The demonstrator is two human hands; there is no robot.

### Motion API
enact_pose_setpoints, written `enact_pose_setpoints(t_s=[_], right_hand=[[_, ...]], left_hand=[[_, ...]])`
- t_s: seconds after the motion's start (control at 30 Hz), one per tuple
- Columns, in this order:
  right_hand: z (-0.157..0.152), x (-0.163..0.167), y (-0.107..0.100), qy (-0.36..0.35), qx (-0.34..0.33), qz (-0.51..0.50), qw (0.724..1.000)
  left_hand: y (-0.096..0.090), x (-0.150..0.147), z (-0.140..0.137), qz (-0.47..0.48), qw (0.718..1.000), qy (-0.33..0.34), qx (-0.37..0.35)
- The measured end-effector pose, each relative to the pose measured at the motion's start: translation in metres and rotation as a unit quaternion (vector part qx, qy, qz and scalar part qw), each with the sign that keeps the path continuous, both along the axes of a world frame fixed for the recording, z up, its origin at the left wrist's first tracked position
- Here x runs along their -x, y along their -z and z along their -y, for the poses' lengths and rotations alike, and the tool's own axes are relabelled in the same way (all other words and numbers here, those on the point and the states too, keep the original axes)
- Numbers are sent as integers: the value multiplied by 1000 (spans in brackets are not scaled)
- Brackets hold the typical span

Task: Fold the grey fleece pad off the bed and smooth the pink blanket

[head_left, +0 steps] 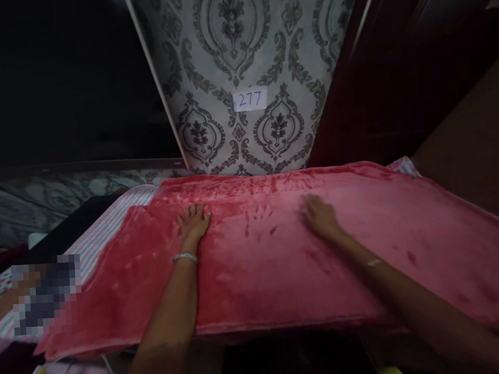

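Note:
A red plush blanket (246,287) lies spread out, with darker and lighter patches where its pile is brushed differently. My left hand (193,222) rests flat on its left half, fingers spread, and holds nothing. To the right, my right hand (318,214) is palm-down at the blanket, blurred by motion. Its fingers look stretched out, with nothing visible in them. Finger-shaped marks show in the pile between both hands. Near the far side, a fold or layer edge runs across the blanket.
Striped cloth (105,225) shows under the blanket's left side. Behind stand a dark screen-like panel (68,85), patterned wallpaper (233,42) with a paper label (250,99) reading 277, and dark red furniture (378,91). A pixelated patch (48,295) hides something at left, beside another person's arm (0,306).

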State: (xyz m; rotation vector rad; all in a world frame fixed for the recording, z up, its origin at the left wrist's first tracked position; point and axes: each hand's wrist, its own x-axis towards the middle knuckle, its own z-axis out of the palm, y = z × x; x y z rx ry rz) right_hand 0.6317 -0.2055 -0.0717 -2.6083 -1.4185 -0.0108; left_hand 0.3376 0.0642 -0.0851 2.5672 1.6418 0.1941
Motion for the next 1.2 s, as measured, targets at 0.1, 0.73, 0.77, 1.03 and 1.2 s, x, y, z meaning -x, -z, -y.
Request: enact_pose_setpoints(t_s=[0.1,0.73,0.77,1.03,1.2], right_hand=[[-74,56,4,-103,-6,-4,995],[-92,-12,22,-81,29,-25,996],[-81,-25,24,-48,28,-24,998],[-35,-65,36,76,23,8,997],[-33,-67,50,66,14,17,998]], left_hand=[[-1,0,-1,-4,1000,1,1],[4,-2,-17,-3,1000,13,-10],[5,-2,-19,-4,1000,15,-9],[3,-4,-14,-8,1000,-3,5],[-2,-1,7,5,1000,-8,24]])
